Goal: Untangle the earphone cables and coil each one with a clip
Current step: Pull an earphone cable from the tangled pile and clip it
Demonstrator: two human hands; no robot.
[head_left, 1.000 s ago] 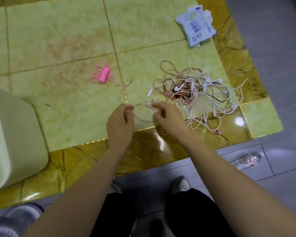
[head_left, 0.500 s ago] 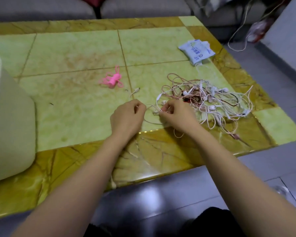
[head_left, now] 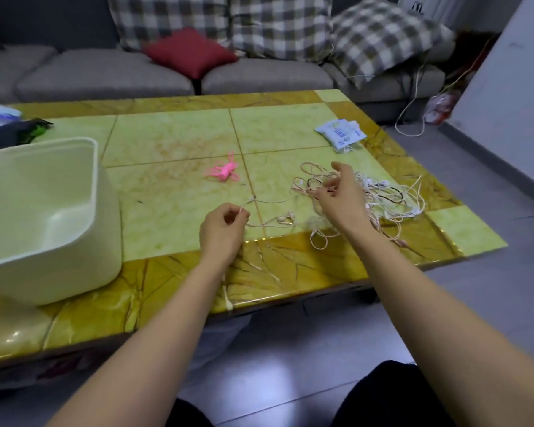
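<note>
- the tangle (head_left: 383, 195) of thin white, pinkish and dark earphone leads lies on the table (head_left: 173, 140) to the right of the pink clips (head_left: 224, 173), a little nearer to me than they are.
- my left hand (head_left: 224, 229) sits in front of the pink clips, on my side of them. its fingers are curled and it pinches one pinkish cable (head_left: 272, 201) near its free end.
- that cable runs rightward from the pinch, passing in front of the clips, and goes into the tangle. a pair of earbuds (head_left: 285, 218) lies on the table just beside it.
- my right hand (head_left: 341, 195) is to the right of the clips, at the tangle's near-left edge. its fingers are bent and it pinches a few strands. exactly which ones i cannot tell.
- handling, as i judge it: the leads are very light, limp and smooth, so a loose pinch will slip and a hard pull will only tighten the knots.
- the joints at the buds and plug look like the fragile spots. i would hold the cord itself just beside the plug, not the buds, and feed it out through the loops.
- the clips look soft and rubbery, and none is on a cable yet.
</note>
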